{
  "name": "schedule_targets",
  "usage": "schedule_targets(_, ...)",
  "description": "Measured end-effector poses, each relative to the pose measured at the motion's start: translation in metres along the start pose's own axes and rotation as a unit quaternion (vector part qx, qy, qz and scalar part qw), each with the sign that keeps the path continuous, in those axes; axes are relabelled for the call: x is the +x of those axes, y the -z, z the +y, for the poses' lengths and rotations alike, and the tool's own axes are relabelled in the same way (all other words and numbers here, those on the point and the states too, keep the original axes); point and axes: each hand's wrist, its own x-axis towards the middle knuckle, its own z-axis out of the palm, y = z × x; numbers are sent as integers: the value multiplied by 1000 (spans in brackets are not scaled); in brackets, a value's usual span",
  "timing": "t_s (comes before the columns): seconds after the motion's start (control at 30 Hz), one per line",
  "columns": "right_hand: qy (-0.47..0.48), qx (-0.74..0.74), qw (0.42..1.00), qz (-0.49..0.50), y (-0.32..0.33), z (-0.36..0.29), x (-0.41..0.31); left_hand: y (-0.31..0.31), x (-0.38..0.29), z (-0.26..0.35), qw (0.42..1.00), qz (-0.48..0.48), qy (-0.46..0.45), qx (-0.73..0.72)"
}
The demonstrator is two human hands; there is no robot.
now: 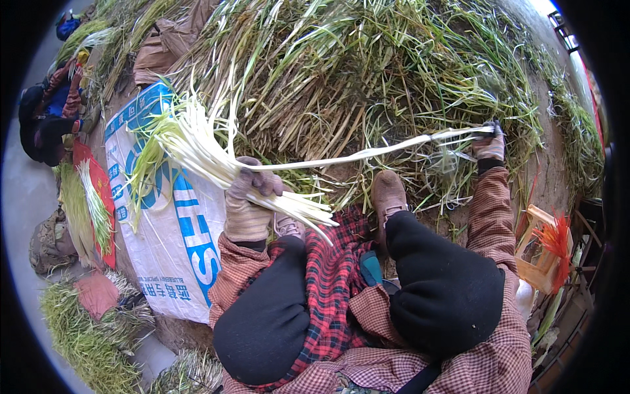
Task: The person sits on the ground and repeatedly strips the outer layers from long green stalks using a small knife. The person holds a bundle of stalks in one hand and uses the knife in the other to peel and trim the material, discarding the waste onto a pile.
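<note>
My left hand (253, 187), in a soiled knit glove, grips a bundle of peeled white stalks (202, 143) that look like blanched garlic shoots. Their leafy yellow-green tops fan out to the upper left, and the cut white ends stick out towards my knees. One long white stalk (364, 154) stretches from the left hand across to my right hand (489, 143). The right glove, dark at the fingertips, is closed around its far end, where thin strips of skin trail beneath. Exactly how the right fingers hold it is too small to tell.
A large heap of unpeeled stalks (315, 79) spreads ahead. A white printed woven sack (162, 236) lies at my left. Beyond it are a co-worker (51, 118) and a red cloth (101, 202) with stalks. At right stands a small wooden stool (539, 256) with red ties (558, 246).
</note>
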Motion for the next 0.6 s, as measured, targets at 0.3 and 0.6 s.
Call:
schedule_targets(0.3,11,-923,298,-244,-28,-12,-61,6,13,2,999,29,26,-30)
schedule_targets(0.6,119,-938,248,-211,-123,1,-124,9,12,-11,993,64,91,-25)
